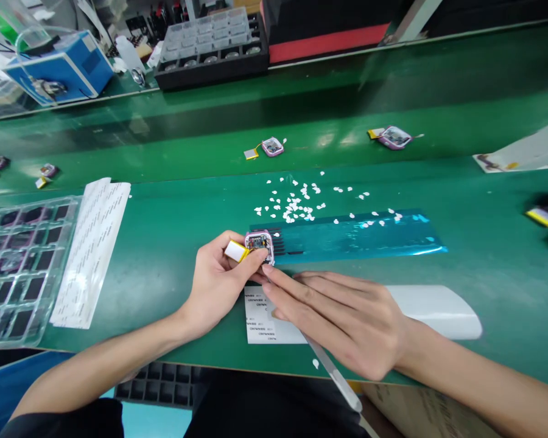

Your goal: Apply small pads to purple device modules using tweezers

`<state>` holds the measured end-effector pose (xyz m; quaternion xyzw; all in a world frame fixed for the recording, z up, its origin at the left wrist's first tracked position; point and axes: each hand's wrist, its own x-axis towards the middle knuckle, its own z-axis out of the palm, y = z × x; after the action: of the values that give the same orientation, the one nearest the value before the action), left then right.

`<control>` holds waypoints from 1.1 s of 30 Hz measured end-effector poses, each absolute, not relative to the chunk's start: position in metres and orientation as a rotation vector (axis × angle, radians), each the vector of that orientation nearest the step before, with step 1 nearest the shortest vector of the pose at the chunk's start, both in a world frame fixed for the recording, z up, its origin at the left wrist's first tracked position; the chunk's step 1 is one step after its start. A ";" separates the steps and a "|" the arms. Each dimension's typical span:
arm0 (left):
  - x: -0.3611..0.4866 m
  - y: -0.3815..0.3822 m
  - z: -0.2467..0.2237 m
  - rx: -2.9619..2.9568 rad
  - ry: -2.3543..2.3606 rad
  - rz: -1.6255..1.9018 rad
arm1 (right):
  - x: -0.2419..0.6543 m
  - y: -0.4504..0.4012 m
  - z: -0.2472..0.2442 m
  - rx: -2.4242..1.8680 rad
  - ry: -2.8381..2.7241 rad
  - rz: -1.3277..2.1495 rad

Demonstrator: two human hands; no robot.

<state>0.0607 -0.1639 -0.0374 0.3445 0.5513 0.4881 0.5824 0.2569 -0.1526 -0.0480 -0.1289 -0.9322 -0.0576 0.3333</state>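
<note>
My left hand [219, 280] is closed around a small pink-rimmed device [259, 242] with its circuit board showing, and a silver battery [235, 250] with yellow tape sticks out beside the thumb. The fingertips of my right hand [342, 316] meet the device's lower edge. That hand is closed on thin metal tweezers [333, 371], whose far ends slant down toward the table edge; their tips are hidden by the fingers. Beneath the hands lies a printed white sheet [260, 328]. A blue film strip [360, 237] lies behind the device.
Small white stickers [296, 207] are scattered beyond the hands. Similar devices [273, 146] sit on the green surface further back. On the left are a clear compartment tray [41, 274] and white paper strips [94, 249]. A blue machine [80, 64] stands back left.
</note>
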 end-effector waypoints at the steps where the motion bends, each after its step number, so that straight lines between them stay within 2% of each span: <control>1: 0.060 -0.163 -0.036 0.795 1.280 1.147 | 0.258 -0.151 -0.048 -0.323 -2.408 -0.128; 6: 0.057 -0.159 -0.033 0.782 1.245 1.156 | 0.261 -0.148 -0.048 -0.370 -2.317 -0.015; 13: 0.057 -0.160 -0.034 0.848 1.248 1.145 | 0.260 -0.142 -0.048 -0.387 -2.379 -0.067; 18: 0.020 -0.114 -0.059 1.354 1.562 1.241 | 0.262 -0.140 -0.046 -0.371 -2.358 -0.114; 24: -0.049 -0.064 -0.070 1.966 2.179 1.123 | 0.261 -0.140 -0.039 -0.311 -2.348 -0.163; 26: -0.055 -0.065 -0.066 2.125 2.234 1.090 | 0.260 -0.140 -0.035 -0.285 -2.349 -0.181; 29: -0.055 -0.070 -0.064 2.287 2.160 0.848 | 0.261 -0.138 -0.030 -0.259 -2.347 -0.210; 33: -0.054 -0.065 -0.067 2.252 2.200 0.689 | 0.262 -0.139 -0.028 -0.254 -2.319 -0.243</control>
<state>-0.0536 -0.0655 -0.0669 0.6981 0.6822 0.2136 -0.0407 0.2616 -0.1387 -0.0279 -0.0999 -0.9114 -0.0956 0.3876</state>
